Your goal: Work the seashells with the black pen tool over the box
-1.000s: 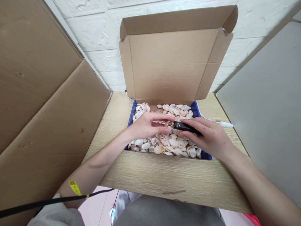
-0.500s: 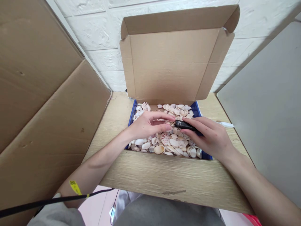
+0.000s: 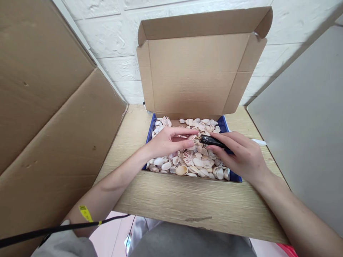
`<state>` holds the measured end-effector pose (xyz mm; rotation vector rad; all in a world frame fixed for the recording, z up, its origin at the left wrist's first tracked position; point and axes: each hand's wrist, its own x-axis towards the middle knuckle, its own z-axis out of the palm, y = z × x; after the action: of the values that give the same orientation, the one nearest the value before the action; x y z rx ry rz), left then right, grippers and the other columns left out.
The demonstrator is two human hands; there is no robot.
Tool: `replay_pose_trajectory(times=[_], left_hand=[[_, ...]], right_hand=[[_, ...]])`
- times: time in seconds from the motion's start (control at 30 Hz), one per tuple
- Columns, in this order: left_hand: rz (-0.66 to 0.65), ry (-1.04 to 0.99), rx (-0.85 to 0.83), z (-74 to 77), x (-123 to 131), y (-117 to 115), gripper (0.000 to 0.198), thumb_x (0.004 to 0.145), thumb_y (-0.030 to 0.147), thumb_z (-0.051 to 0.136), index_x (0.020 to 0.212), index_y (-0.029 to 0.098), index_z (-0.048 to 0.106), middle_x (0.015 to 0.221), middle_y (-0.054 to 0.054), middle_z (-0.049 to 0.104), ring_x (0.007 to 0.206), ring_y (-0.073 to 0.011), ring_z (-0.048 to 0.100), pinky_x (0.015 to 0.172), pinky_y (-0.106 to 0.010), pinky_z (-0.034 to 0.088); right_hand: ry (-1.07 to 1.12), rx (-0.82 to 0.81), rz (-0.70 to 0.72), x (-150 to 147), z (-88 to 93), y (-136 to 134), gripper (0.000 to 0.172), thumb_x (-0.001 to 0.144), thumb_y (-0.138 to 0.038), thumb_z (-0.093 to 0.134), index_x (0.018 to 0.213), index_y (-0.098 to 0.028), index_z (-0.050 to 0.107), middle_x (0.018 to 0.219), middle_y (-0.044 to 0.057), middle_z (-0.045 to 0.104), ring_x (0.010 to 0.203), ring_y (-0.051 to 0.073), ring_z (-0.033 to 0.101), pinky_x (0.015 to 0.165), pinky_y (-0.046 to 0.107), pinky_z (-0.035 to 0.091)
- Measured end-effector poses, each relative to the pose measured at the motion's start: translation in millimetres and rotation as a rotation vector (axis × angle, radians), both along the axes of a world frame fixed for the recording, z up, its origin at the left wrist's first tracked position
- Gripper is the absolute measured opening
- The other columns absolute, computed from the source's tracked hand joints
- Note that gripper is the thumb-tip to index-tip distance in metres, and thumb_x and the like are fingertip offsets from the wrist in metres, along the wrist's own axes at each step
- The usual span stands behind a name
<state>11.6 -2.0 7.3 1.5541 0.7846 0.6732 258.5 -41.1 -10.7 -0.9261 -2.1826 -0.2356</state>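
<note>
My left hand (image 3: 166,141) reaches over the box from the left, thumb and forefinger curved around a small pale seashell (image 3: 193,137); how firmly they grip it is partly hidden. My right hand (image 3: 239,151) is closed on a slim black tool (image 3: 213,141), held slanted with its thin brass-coloured tip pointing left at that shell. Just short of the left fingertips, the tip seems almost to touch the shell. Below both hands lie many loose shells (image 3: 198,163), white, cream and reddish-striped, inside a shallow cardboard box (image 3: 149,134) with blue sides.
The box's brown lid (image 3: 195,71) stands raised against a white brick-patterned wall (image 3: 112,39). A cardboard panel (image 3: 66,125) borders the left, a grey panel (image 3: 302,117) the right. The wooden tabletop (image 3: 174,196) runs under the box. A black cable (image 3: 61,228) crosses the lower left.
My right hand has drawn the black tool slightly to the right, and its tip has backed off a little from my left fingertips. The left hand has barely moved.
</note>
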Motion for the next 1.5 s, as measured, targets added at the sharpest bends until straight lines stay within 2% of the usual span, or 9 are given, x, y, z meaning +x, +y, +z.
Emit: replay_pose_trajectory(times=[0.27, 0.4, 0.53, 0.8, 0.93, 1.07, 1.2, 1.37, 1.5], left_hand=[[0.021, -0.044, -0.044, -2.2, 0, 1, 0.047, 0.080, 0.033, 0.077, 0.123, 0.015, 0.069, 0.124, -0.012, 0.071, 0.103, -0.0247, 0.073, 0.089, -0.036, 0.061], [0.039, -0.046, -0.021, -3.4, -1, 1, 0.044, 0.080, 0.035, 0.077, 0.121, 0.017, 0.071, 0.123, -0.012, 0.071, 0.104, -0.0251, 0.072, 0.089, -0.038, 0.061], [0.022, -0.068, 0.020, -5.9, -1, 2, 0.045, 0.080, 0.034, 0.076, 0.121, 0.016, 0.070, 0.123, -0.013, 0.071, 0.102, -0.0239, 0.071, 0.085, -0.036, 0.061], [-0.004, -0.095, 0.094, -9.0, 0, 3, 0.040, 0.084, 0.031, 0.073, 0.122, 0.017, 0.070, 0.127, -0.014, 0.068, 0.114, -0.0253, 0.066, 0.091, -0.037, 0.059], [-0.003, -0.101, 0.105, -10.1, 0, 4, 0.039, 0.084, 0.028, 0.072, 0.122, 0.018, 0.070, 0.127, -0.013, 0.067, 0.115, -0.0244, 0.065, 0.095, -0.038, 0.057], [0.034, -0.101, 0.120, -11.7, -2, 6, 0.039, 0.085, 0.030, 0.072, 0.122, 0.018, 0.071, 0.125, -0.012, 0.066, 0.111, -0.0225, 0.066, 0.098, -0.040, 0.055], [0.081, -0.108, 0.117, -13.8, -2, 8, 0.046, 0.084, 0.035, 0.073, 0.127, 0.020, 0.068, 0.130, -0.012, 0.064, 0.119, -0.0248, 0.062, 0.103, -0.042, 0.052], [0.123, -0.098, 0.196, -15.1, -3, 10, 0.044, 0.086, 0.033, 0.070, 0.129, 0.021, 0.067, 0.128, -0.012, 0.065, 0.116, -0.0225, 0.063, 0.101, -0.038, 0.052], [0.108, -0.088, 0.205, -13.1, -4, 10, 0.045, 0.087, 0.035, 0.069, 0.128, 0.016, 0.067, 0.132, -0.015, 0.064, 0.119, -0.0233, 0.063, 0.101, -0.036, 0.052]], right_hand=[[0.008, -0.004, -0.003, 0, 0.3, 0, 0.038, 0.088, -0.022, 0.070, 0.124, -0.021, 0.059, 0.096, 0.009, 0.074, 0.077, 0.020, 0.070, 0.064, 0.031, 0.057], [0.008, -0.025, -0.018, -1, 0.0, -1, 0.037, 0.090, -0.024, 0.069, 0.126, -0.025, 0.058, 0.097, 0.007, 0.074, 0.078, 0.020, 0.071, 0.064, 0.032, 0.058], [0.018, -0.019, -0.016, -1, -0.9, -1, 0.037, 0.090, -0.024, 0.069, 0.125, -0.024, 0.059, 0.097, 0.007, 0.074, 0.079, 0.020, 0.071, 0.064, 0.031, 0.057], [0.012, 0.009, -0.003, -3, 1.1, 0, 0.035, 0.088, -0.022, 0.072, 0.120, -0.020, 0.060, 0.095, 0.008, 0.074, 0.076, 0.019, 0.071, 0.062, 0.030, 0.057], [0.005, 0.008, -0.013, -3, 0.5, 0, 0.034, 0.089, -0.025, 0.070, 0.122, -0.023, 0.061, 0.096, 0.007, 0.075, 0.075, 0.019, 0.071, 0.062, 0.031, 0.057], [0.018, -0.002, -0.019, -2, 0.3, 0, 0.034, 0.088, -0.025, 0.071, 0.121, -0.024, 0.062, 0.095, 0.007, 0.075, 0.074, 0.020, 0.071, 0.063, 0.032, 0.059], [0.035, -0.003, -0.060, -1, 1.3, 0, 0.036, 0.088, -0.025, 0.071, 0.123, -0.026, 0.062, 0.095, 0.007, 0.075, 0.076, 0.021, 0.071, 0.065, 0.033, 0.059], [0.048, 0.022, -0.087, 1, 4.9, 0, 0.038, 0.088, -0.022, 0.071, 0.125, -0.027, 0.062, 0.097, 0.006, 0.075, 0.074, 0.020, 0.070, 0.065, 0.034, 0.057], [0.042, 0.042, -0.125, 1, 6.6, 1, 0.035, 0.087, -0.020, 0.071, 0.121, -0.024, 0.064, 0.095, 0.006, 0.075, 0.071, 0.021, 0.068, 0.066, 0.035, 0.056]])
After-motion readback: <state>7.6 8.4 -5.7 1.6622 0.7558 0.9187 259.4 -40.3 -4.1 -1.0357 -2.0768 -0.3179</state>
